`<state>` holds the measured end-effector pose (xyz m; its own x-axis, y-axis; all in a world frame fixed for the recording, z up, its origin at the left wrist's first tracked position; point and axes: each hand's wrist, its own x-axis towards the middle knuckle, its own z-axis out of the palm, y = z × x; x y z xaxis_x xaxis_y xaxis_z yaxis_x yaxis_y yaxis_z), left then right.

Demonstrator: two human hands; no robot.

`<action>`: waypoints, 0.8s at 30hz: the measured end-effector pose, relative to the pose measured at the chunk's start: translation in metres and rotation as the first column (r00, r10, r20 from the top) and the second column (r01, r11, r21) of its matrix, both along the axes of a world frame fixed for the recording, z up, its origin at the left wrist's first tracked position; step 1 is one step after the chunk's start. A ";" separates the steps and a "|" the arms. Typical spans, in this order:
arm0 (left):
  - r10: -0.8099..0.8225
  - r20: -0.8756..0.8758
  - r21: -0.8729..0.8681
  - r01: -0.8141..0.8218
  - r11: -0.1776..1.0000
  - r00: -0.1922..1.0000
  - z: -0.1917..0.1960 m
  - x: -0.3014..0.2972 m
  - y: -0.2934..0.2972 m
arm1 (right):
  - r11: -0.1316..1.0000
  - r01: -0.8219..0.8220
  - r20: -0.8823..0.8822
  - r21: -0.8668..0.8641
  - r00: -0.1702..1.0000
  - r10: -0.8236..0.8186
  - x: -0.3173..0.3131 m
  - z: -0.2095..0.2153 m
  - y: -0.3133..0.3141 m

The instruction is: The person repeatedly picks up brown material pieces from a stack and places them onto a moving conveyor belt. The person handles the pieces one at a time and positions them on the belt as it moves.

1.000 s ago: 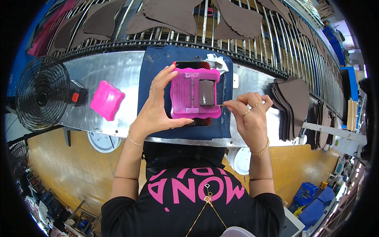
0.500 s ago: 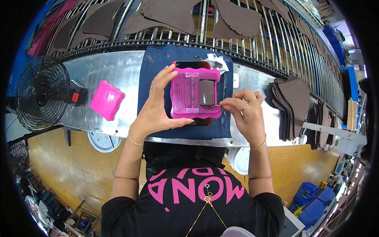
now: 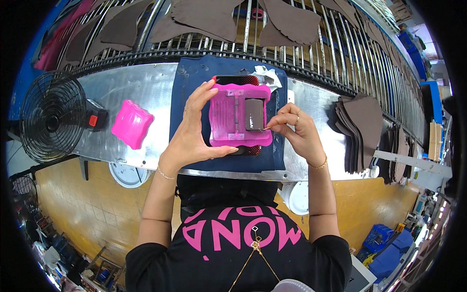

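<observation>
My left hand (image 3: pixel 194 134) grips the left side of a pink open tray (image 3: pixel 233 117) and holds it just above a dark blue mat (image 3: pixel 192 90) on the metal bench (image 3: pixel 126 90). A small dark rectangular piece (image 3: pixel 254 115) lies in the tray's right half. My right hand (image 3: pixel 294 131) is pinched at the tray's right edge, its fingertips touching the piece or a thin tool at its lower corner; I cannot tell which. Under the tray a dark red-dotted pad (image 3: pixel 243 79) shows.
A pink lid (image 3: pixel 131 123) lies left of the mat, beside a black fan (image 3: pixel 51 117). Brown cut leather pieces (image 3: pixel 360 121) are stacked at right, and more (image 3: pixel 209 14) lie on the metal rack behind. Crumpled white paper (image 3: pixel 265 74) sits on the mat's far corner.
My right hand has moved left from beside the tray to its right edge and pinched its fingers there. The left hand and tray have stayed in place.
</observation>
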<state>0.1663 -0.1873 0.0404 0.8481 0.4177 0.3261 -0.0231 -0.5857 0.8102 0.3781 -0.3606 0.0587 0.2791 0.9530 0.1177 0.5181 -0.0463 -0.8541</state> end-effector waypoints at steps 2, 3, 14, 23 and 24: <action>0.002 -0.003 0.006 -0.002 1.000 1.000 0.001 0.000 0.000 | 1.000 0.013 -0.068 -0.005 0.998 -0.013 0.000 -0.002 -0.002; 0.004 -0.004 0.006 -0.004 1.000 1.000 0.001 0.001 -0.001 | 1.000 0.020 -0.102 -0.007 0.995 -0.020 -0.001 -0.003 -0.002; 0.006 -0.023 0.013 -0.005 1.000 1.000 0.001 0.003 -0.003 | 0.999 0.054 -0.199 0.006 0.979 -0.052 0.003 -0.006 -0.008; 0.004 -0.014 0.004 -0.004 1.000 1.000 0.000 0.004 -0.005 | 0.985 0.174 -0.001 -0.005 0.985 -0.174 -0.004 0.016 -0.021; 0.005 -0.016 -0.005 -0.006 1.000 1.000 -0.001 0.005 -0.005 | 0.982 0.187 0.076 -0.024 0.980 -0.184 -0.009 0.023 -0.024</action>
<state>0.1709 -0.1923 0.0389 0.8507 0.4239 0.3107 -0.0071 -0.5817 0.8133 0.3694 -0.3845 0.0817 0.4431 0.8889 0.1160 0.5588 -0.1727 -0.8111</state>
